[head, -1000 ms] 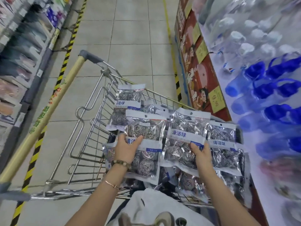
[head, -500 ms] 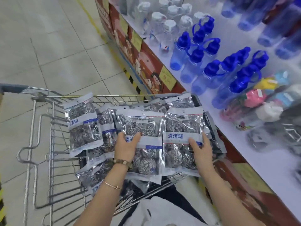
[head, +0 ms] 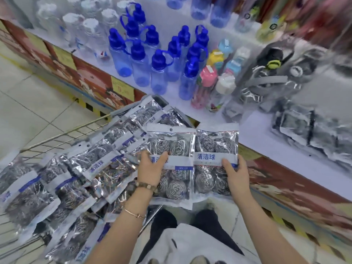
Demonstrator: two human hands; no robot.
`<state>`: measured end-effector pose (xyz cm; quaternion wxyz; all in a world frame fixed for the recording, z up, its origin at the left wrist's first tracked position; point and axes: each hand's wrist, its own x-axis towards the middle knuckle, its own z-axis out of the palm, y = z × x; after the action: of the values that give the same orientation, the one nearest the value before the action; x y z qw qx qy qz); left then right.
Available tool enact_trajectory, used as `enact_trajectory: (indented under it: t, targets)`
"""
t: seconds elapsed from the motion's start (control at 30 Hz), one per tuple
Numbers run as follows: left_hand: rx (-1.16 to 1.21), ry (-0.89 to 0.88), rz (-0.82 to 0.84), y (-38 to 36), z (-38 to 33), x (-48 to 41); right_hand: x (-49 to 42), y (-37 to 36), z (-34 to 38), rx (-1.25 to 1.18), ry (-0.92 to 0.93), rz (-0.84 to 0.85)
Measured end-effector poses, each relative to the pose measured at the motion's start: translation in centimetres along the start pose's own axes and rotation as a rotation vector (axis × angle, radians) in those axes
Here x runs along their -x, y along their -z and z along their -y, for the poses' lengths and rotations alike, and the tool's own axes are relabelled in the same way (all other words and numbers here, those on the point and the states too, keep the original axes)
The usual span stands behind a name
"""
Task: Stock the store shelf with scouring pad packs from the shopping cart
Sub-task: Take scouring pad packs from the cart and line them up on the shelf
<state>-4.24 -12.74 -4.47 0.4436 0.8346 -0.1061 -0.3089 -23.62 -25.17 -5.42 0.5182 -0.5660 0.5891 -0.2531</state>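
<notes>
My left hand point(head: 151, 169) grips one silvery scouring pad pack point(head: 173, 147) by its white label band. Beside it my right hand point(head: 235, 174) grips a second pack point(head: 215, 143), thumb on the front. Both packs are held upright side by side, clear of the cart and just short of the white shelf point(head: 266, 138). The wire shopping cart point(head: 57, 138) at the left is heaped with several more packs point(head: 102, 168). Blurred silvery packs point(head: 312, 130) lie on the shelf at the right.
Blue-capped water bottles point(head: 158, 73), clear bottles point(head: 85, 31) and coloured bottles point(head: 205, 86) stand on the shelf beyond the packs. A red shelf front point(head: 91, 79) with yellow price tags runs below. Tiled floor point(head: 28, 103) lies at the left.
The view has swung right from the cart toward the shelf. Both hands have lifted their packs out of the cart and carried them rightward toward the shelf edge.
</notes>
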Motion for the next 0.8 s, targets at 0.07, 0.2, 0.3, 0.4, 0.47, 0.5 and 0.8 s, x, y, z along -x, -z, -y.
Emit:
enact_trajectory:
  t: [0.07, 0.2, 0.3, 0.4, 0.47, 0.5, 0.8]
  targets:
    - [-0.02, -0.035, 0.049, -2.2, -1.5, 0.7, -0.5, 2.4, -0.8, -0.021, -0.017, -0.056]
    - [-0.034, -0.128, 0.149, -8.1, -4.2, 2.6, -1.7, 8.3, -2.4, -0.074, -0.048, -0.162]
    - [-0.059, -0.156, 0.231, -13.5, -6.1, 4.4, -2.7, 13.5, -3.9, -0.139, -0.081, -0.228]
    - [-0.071, -0.148, 0.303, -19.2, -7.2, 6.3, -3.8, 19.3, -5.6, -0.201, -0.093, -0.293]
    - [-0.12, -0.158, 0.331, -23.0, -7.9, 7.4, -4.7, 23.1, -6.8, -0.236, -0.11, -0.323]
    - [-0.122, -0.159, 0.342, -24.8, -8.3, 8.1, -5.1, 24.9, -7.3, -0.249, -0.115, -0.336]
    - [-0.242, -0.254, 0.35, -36.6, -13.5, 11.7, -9.6, 37.0, -10.4, -0.248, -0.141, -0.446]
